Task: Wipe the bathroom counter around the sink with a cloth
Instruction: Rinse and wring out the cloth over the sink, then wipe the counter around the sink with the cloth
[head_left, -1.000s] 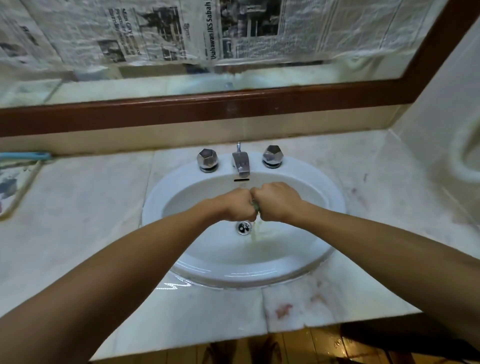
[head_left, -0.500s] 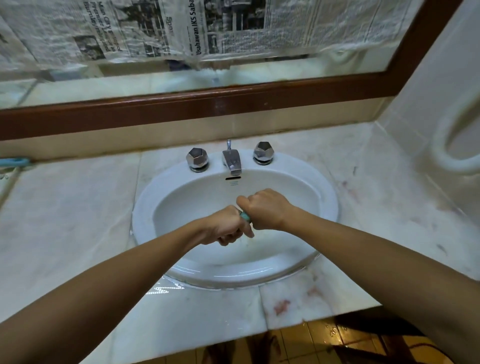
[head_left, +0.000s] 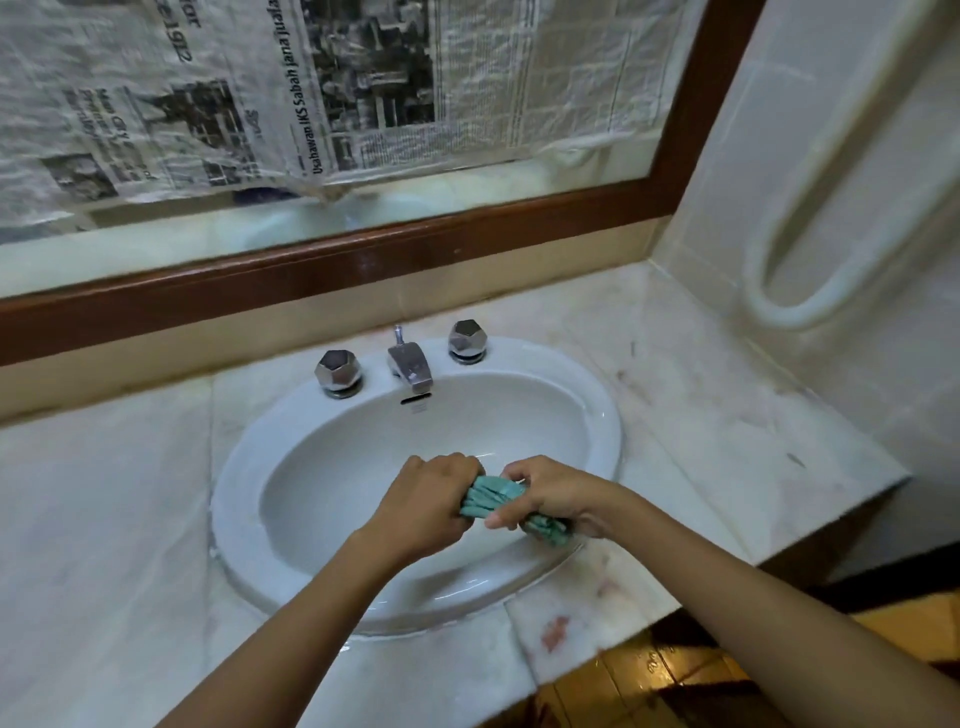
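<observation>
While the left hand (head_left: 421, 512) and right hand (head_left: 550, 499) are clamped on the bunched teal cloth (head_left: 491, 496) over the sink (head_left: 602, 415), 4 o'clock side, the desk (head_left: 104, 493) looks unwiped (reddish marks near 5 o'clock), so I'd say the wiping's all left.

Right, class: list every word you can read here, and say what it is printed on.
"Usahawan IKS Sabah jana juala", cut off at the picture's top edge: sideways headline on the newspaper covering the mirror.
Remaining newspaper print: too small or blurred to read.
No text elsewhere.
</observation>
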